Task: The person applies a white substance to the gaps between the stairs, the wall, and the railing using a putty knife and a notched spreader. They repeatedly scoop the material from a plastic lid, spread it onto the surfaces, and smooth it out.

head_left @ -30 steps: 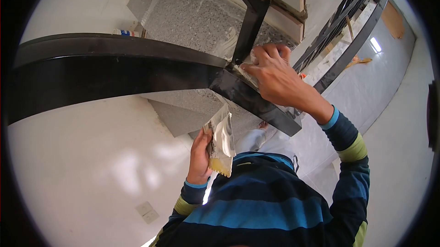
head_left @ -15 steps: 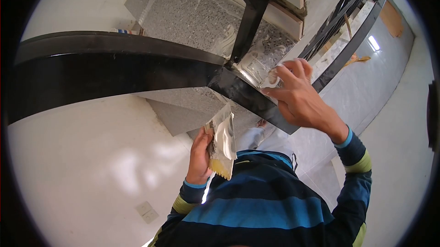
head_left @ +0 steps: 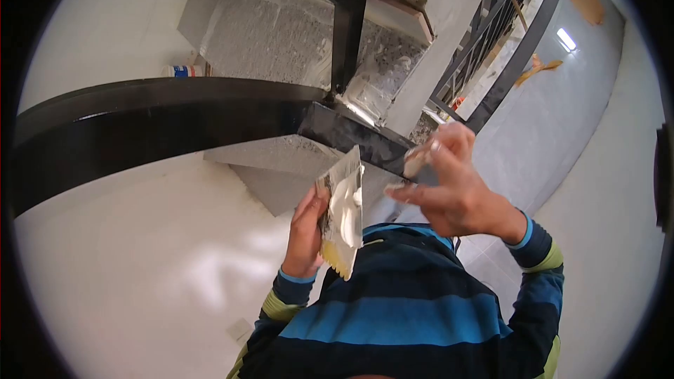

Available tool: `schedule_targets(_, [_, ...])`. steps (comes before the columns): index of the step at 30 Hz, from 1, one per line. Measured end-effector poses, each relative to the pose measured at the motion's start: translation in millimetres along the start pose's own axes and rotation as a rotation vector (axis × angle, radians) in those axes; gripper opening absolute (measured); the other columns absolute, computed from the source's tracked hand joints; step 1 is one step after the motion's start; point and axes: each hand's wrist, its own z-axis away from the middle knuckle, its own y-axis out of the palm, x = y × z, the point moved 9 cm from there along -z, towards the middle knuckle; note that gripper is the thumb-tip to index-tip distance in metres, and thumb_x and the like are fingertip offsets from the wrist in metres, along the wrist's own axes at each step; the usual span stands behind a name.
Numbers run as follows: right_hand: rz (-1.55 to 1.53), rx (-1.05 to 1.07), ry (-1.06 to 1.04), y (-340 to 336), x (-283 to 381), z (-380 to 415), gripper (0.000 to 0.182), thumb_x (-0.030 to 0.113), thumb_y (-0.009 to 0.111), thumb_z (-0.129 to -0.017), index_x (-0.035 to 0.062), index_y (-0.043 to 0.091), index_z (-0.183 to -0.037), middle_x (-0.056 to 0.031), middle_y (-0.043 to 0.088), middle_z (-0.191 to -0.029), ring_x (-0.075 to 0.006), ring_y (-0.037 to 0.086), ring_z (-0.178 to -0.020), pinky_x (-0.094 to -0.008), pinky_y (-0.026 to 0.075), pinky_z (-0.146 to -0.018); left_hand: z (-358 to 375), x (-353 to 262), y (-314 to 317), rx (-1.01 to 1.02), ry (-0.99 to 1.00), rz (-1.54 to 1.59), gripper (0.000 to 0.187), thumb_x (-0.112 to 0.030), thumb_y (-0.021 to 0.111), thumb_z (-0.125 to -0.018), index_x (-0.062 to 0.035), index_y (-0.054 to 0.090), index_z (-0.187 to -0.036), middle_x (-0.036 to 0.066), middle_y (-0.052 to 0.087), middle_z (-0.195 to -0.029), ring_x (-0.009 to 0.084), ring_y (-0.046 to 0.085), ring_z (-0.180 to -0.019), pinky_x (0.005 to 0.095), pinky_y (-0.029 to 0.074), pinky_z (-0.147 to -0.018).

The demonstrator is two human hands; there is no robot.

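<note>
Paste (head_left: 345,214) coating scraper (head_left: 338,259) before my belly. My left hand (head_left: 303,235) gripping scraper's side. My right hand (head_left: 460,193) hovering beside, fingers parting, pale bit (head_left: 415,162) near fingertips; blurring, cannot tell if gripping. Step seeming like fetching paste; next move calling for steady scraper, light scoop.

Pale paste smears (head_left: 370,99) lie on the speckled grey step (head_left: 267,35); a yellowish scrap (head_left: 539,70) lies on the glossy grey floor (head_left: 554,105).
</note>
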Motion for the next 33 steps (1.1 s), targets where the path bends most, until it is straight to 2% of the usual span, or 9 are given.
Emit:
schedule_targets(3, [-0.107,0.024,0.144,-3,-8,-2,0.047,-0.006,0.051,-0.054,0.012,0.068,-0.095,-0.0129,0.045,-0.091,-0.0314,0.041,-0.089,-0.0426,0.03,-0.077,-1,-10,16,0.023,-0.002,-0.044,0.034,-0.023,0.037,-0.095,-0.0005,0.043,-0.12,0.009,0.06,-0.094,0.0177,0.061,-0.077,0.031,0.05,-0.072])
schedule_targets(7, [-0.155,-0.057,0.165,-8,-12,-6,0.047,-0.012,0.049,-0.055,0.0087,0.068,-0.093,-0.0125,0.047,-0.091,-0.0317,0.04,-0.091,-0.04,0.031,-0.077,-1,-20,35,0.125,0.045,-0.034,0.031,-0.017,0.04,-0.095,0.0005,0.044,-0.12,0.009,0.056,-0.111,0.0149,0.055,-0.1,0.0268,0.044,-0.087])
schedule_targets(17, [-0.247,-0.065,0.107,-2,-24,-1,0.031,-0.005,0.057,-0.056,0.007,0.069,-0.081,-0.0125,0.048,-0.093,-0.0317,0.043,-0.096,-0.0413,0.03,-0.083,-12,-17,34,-0.026,0.058,-0.183,0.034,-0.015,0.042,-0.094,0.0015,0.041,-0.124,0.009,0.054,-0.113,0.015,0.053,-0.102,0.0265,0.041,-0.089])
schedule_targets(19, [-0.475,-0.016,0.113,2,-28,2,0.03,-0.007,0.054,-0.057,0.0063,0.067,-0.081,-0.0124,0.047,-0.095,-0.0319,0.042,-0.096,-0.042,0.031,-0.081,-14,-13,24,-0.032,0.064,-0.224,0.035,-0.015,0.041,-0.094,0.0018,0.04,-0.125,0.009,0.054,-0.113,0.0157,0.053,-0.102,0.0268,0.041,-0.088])
schedule_targets(21, [-0.503,0.016,0.145,4,-41,3,0.032,-0.006,0.053,-0.059,0.0057,0.064,-0.087,-0.0131,0.046,-0.097,-0.0317,0.041,-0.095,-0.0427,0.031,-0.08,-14,-20,13,-0.095,0.116,-0.308,0.039,-0.021,0.037,-0.093,-0.0001,0.038,-0.126,0.01,0.057,-0.098,0.0176,0.056,-0.077,0.0325,0.045,-0.072])
schedule_targets(23, [-0.184,-0.181,0.254,-10,-64,5,0.035,-0.002,0.056,-0.06,0.0047,0.061,-0.093,-0.0143,0.046,-0.099,-0.0318,0.041,-0.098,-0.0436,0.031,-0.083,-9,-27,20,-0.153,0.142,-0.32,0.028,-0.025,0.034,-0.095,-0.0068,0.042,-0.114,0.003,0.045,-0.07,0.0115,0.042,-0.054,0.0295,0.039,-0.057])
schedule_targets(27, [0.094,-0.401,0.275,-15,-90,-2,0.037,0.008,0.059,-0.063,-0.0016,0.06,-0.098,-0.0195,0.048,-0.109,-0.0356,0.038,-0.112,-0.0494,0.025,-0.096,-7,-28,14,-0.161,0.165,-0.361,0.024,-0.026,0.033,-0.095,-0.0071,0.042,-0.107,0.001,0.038,-0.063,0.01,0.036,-0.049,0.0287,0.037,-0.056])
schedule_targets(30, [0.118,-0.378,0.301,2,-95,-12,0.044,0.009,0.058,-0.063,0.0007,0.059,-0.106,-0.02,0.046,-0.115,-0.0371,0.034,-0.118,-0.0514,0.015,-0.103,-3,-27,9,-0.181,0.172,-0.356,0.024,-0.026,0.034,-0.095,-0.0071,0.042,-0.107,0.001,0.038,-0.063,0.0101,0.035,-0.049,0.0289,0.038,-0.057])
schedule_targets(33, [0.164,-0.305,0.358,22,-102,-23,0.041,0.013,0.057,-0.065,0.001,0.061,-0.104,-0.0185,0.045,-0.118,-0.0372,0.031,-0.122,-0.0544,0.007,-0.105,-4,-27,5,-0.176,0.184,-0.325,0.024,-0.025,0.035,-0.094,-0.007,0.043,-0.107,0.002,0.039,-0.063,0.0105,0.037,-0.05,0.0294,0.038,-0.057])
